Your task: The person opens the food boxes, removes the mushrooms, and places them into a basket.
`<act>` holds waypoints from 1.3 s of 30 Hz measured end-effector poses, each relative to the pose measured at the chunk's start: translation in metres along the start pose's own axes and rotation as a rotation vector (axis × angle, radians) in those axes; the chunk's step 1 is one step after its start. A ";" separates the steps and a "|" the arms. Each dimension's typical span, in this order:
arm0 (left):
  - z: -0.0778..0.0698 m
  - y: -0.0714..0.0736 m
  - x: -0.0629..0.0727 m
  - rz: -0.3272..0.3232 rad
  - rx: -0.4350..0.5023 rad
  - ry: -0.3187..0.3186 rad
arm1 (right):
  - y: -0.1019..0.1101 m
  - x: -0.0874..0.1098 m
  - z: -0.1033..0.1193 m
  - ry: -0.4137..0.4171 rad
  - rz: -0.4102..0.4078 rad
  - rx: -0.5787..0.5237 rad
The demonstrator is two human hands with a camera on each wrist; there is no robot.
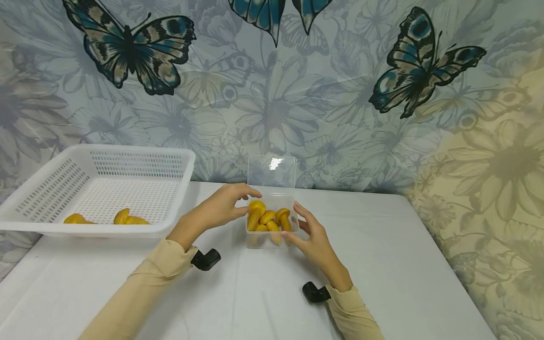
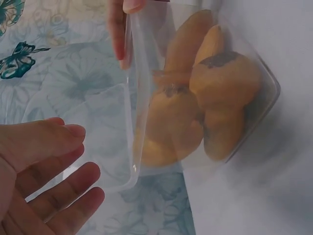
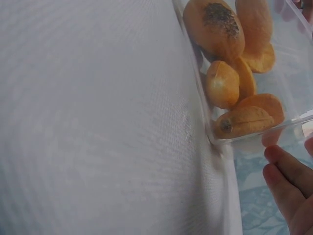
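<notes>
A clear plastic box [image 1: 268,240] with its lid [image 1: 272,171] raised at the back stands on the table. It holds several yellow mushrooms [image 1: 267,217], also visible through the walls in the left wrist view and the right wrist view. At the box's left side is my left hand [image 1: 223,204], its fingers loosely bent and holding nothing; the left wrist view shows these fingers [image 2: 80,191] apart from the box. My right hand [image 1: 313,238] holds the box's right side, thumb near the front corner and fingers farther back. Its grip is partly hidden.
To the left stands a large white perforated basket [image 1: 178,198] with a few yellow mushrooms [image 1: 129,217] showing over its front rim. White cloth covers the table [image 1: 374,264]. A butterfly-patterned backdrop [image 1: 340,118] rises behind the table's back edge.
</notes>
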State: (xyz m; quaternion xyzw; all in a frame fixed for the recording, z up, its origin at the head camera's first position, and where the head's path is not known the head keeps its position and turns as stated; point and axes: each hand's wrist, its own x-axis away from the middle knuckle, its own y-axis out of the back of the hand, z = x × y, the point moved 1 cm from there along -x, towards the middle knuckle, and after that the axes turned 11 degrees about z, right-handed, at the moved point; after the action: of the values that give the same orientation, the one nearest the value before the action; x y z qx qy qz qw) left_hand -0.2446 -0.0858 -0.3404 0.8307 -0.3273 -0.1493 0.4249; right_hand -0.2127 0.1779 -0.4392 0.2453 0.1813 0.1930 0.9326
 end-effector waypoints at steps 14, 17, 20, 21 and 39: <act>-0.001 -0.015 -0.027 0.148 -0.048 0.021 | 0.001 0.000 0.001 0.020 -0.003 0.001; -0.004 -0.017 -0.029 0.194 -0.038 0.064 | 0.001 0.000 0.001 0.023 -0.007 0.007; -0.008 -0.017 -0.029 0.228 -0.042 0.100 | 0.001 0.001 0.002 0.024 -0.010 0.010; -0.008 -0.017 -0.029 0.233 -0.048 0.104 | 0.001 0.001 0.002 0.022 -0.009 0.010; -0.012 -0.018 -0.033 0.264 -0.134 0.098 | 0.001 0.000 0.000 0.020 -0.009 0.024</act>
State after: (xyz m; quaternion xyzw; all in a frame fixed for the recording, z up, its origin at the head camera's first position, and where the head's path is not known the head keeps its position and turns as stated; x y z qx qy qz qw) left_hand -0.2552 -0.0489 -0.3493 0.7564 -0.4019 -0.0729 0.5109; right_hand -0.2126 0.1786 -0.4388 0.2537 0.1938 0.1893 0.9286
